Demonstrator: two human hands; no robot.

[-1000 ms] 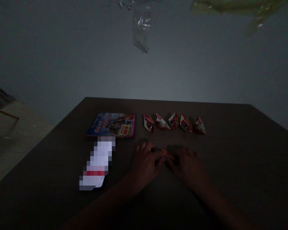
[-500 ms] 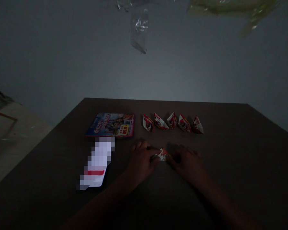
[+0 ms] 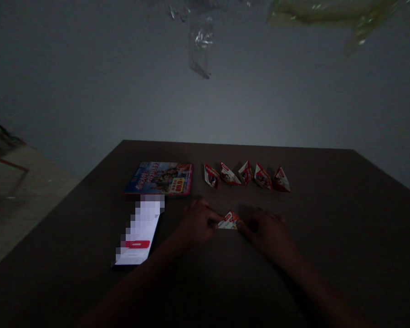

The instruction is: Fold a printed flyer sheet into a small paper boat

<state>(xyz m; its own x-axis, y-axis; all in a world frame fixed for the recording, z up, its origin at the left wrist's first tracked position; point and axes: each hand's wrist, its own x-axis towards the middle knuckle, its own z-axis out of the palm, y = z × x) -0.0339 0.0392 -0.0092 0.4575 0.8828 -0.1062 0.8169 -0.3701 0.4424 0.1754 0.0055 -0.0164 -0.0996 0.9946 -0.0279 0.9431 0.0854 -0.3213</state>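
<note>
A small red and white folded paper piece (image 3: 229, 220) lies on the dark table (image 3: 328, 237) between my two hands. My left hand (image 3: 198, 223) pinches its left end, fingers closed on it. My right hand (image 3: 264, 232) holds its right end, fingers curled against the paper. Beyond the hands stands a row of several folded red and white paper shapes (image 3: 246, 176), like little boats. The light is dim.
A colourful printed sheet or booklet (image 3: 160, 177) lies at the back left of the table. A white paper with a red band (image 3: 140, 232) lies left of my left hand. Clear plastic (image 3: 200, 43) hangs above near the grey wall.
My left hand has slid a little to the left, and more of the folded paper piece shows between the hands. The right hand has hardly moved.
</note>
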